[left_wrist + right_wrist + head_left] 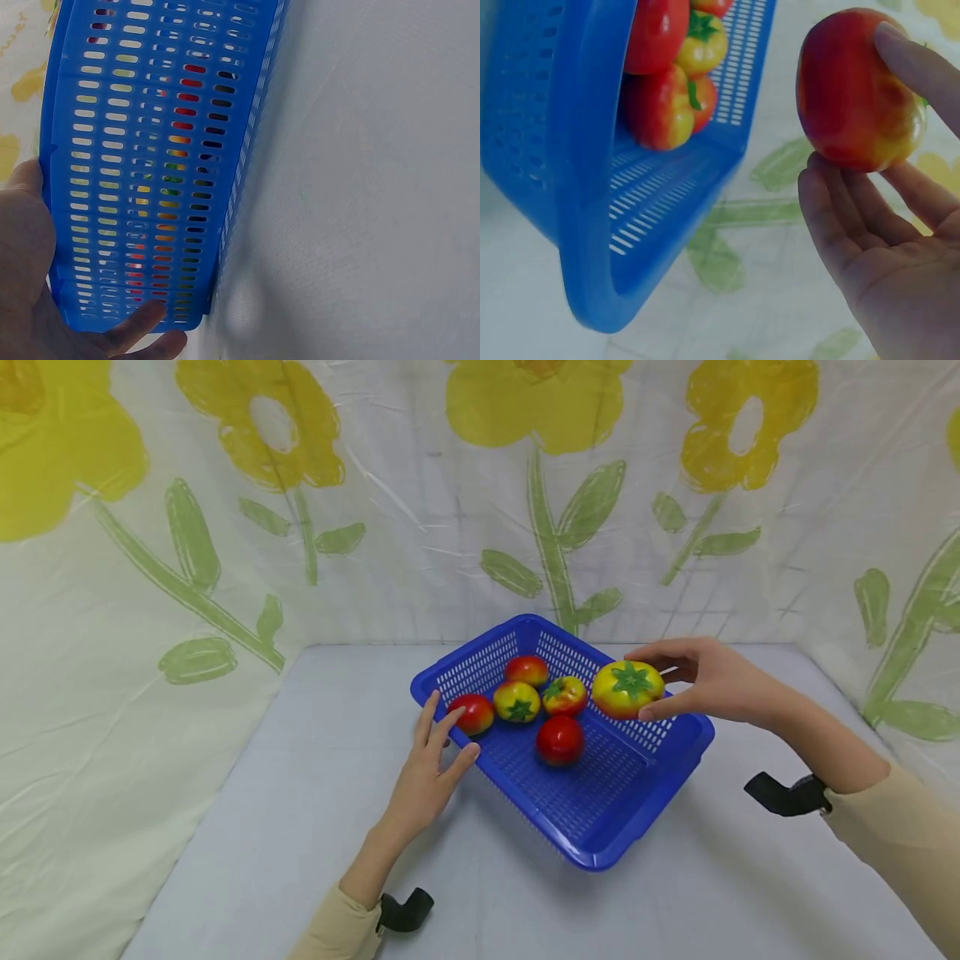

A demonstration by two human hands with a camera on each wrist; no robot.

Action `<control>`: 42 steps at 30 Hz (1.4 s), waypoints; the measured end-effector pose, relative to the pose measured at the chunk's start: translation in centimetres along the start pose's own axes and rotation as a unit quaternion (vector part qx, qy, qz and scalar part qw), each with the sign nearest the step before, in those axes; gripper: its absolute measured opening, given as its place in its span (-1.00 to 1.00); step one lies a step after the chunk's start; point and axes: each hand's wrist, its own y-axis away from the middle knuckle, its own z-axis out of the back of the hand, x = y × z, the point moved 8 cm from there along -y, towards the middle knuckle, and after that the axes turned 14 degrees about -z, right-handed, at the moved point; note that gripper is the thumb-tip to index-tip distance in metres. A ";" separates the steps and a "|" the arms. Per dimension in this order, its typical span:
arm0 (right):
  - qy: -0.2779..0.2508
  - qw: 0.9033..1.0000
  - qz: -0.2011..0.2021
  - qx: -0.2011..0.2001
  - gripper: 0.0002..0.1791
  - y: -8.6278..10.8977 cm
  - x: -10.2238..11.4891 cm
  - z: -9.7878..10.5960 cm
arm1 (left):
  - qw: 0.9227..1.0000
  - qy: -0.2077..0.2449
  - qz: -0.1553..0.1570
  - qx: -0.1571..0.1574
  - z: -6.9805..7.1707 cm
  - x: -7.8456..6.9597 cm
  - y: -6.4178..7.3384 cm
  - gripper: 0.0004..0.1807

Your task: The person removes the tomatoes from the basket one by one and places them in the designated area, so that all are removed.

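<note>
My right hand [716, 683] pinches a yellow and red toy tomato [628, 690] with a green star-shaped top, between thumb and fingers. In the head view this tomato overlaps the right rim of the blue plastic basket [675, 743]; the right wrist view shows its glossy red side [847, 97], apart from the basket wall. My left hand [422, 781] is at the basket's left rim, fingers spread and mostly straight, thumb at the edge. Inside, several similar tomatoes lie grouped toward the back left, among them a red one [560, 741] and a yellow one [517, 702].
The basket stands on a pale grey table [300, 793], set at an angle. Behind and beside the table hangs a white sheet [405, 568] printed with yellow flowers. A black wrist mount [405, 912] sits on the left sleeve, another black mount [783, 793] on the right.
</note>
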 end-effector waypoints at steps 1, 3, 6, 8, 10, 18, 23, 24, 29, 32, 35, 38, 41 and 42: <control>-0.001 1.000 -0.005 -0.007 -0.29 0.2 -0.2 0.1 | 1.000 0.000 0.000 0.000 0.0 0.0 0.0 -0.34; -0.009 1.000 -0.010 -0.018 -0.28 0.6 -0.7 0.3 | 1.000 -0.001 -0.001 0.000 0.0 0.0 0.0 -0.34; -0.020 0.999 -0.013 -0.034 -0.30 1.1 -1.4 0.7 | 1.000 -0.001 -0.001 0.000 0.0 0.0 0.0 -0.34; -0.025 0.999 -0.015 -0.042 -0.30 1.3 -1.9 0.8 | 1.000 -0.001 0.000 0.001 0.0 -0.1 0.0 -0.34; -0.025 0.998 -0.018 -0.050 -0.30 1.5 -2.4 0.9 | 1.000 -0.001 0.001 0.001 0.0 -0.1 0.0 -0.34; -0.030 0.993 -0.044 -0.102 -0.30 3.0 -4.1 2.1 | 1.000 0.002 -0.001 0.002 0.0 -0.1 0.0 -0.34; -0.044 0.990 -0.044 -0.129 -0.33 4.3 -4.9 2.8 | 1.000 0.003 -0.002 0.002 0.0 -0.1 0.0 -0.34; -0.047 0.989 -0.045 -0.134 -0.34 4.5 -5.1 3.0 | 1.000 0.003 -0.002 0.002 0.0 -0.1 0.0 -0.34; -0.056 0.984 -0.053 -0.161 -0.34 5.6 -6.1 3.2 | 1.000 0.002 0.000 0.003 0.1 0.0 0.0 -0.35; -0.057 0.980 -0.066 -0.179 -0.33 6.2 -6.9 3.1 | 1.000 0.001 0.000 0.004 0.0 0.0 0.1 -0.35; -0.058 0.976 -0.084 -0.193 -0.32 6.7 -7.8 2.9 | 1.000 0.001 0.000 0.004 0.0 0.0 0.1 -0.35; -0.065 0.973 -0.102 -0.198 -0.29 7.0 -8.8 2.6 | 1.000 0.002 0.000 0.003 0.0 0.0 0.1 -0.35; -0.082 0.969 -0.111 -0.206 -0.28 7.4 -9.6 2.6 | 1.000 0.001 0.000 0.003 0.1 0.0 0.1 -0.35; -0.090 0.967 -0.113 -0.209 -0.28 7.6 -9.9 2.7 | 1.000 0.001 0.000 0.003 0.1 0.0 0.1 -0.35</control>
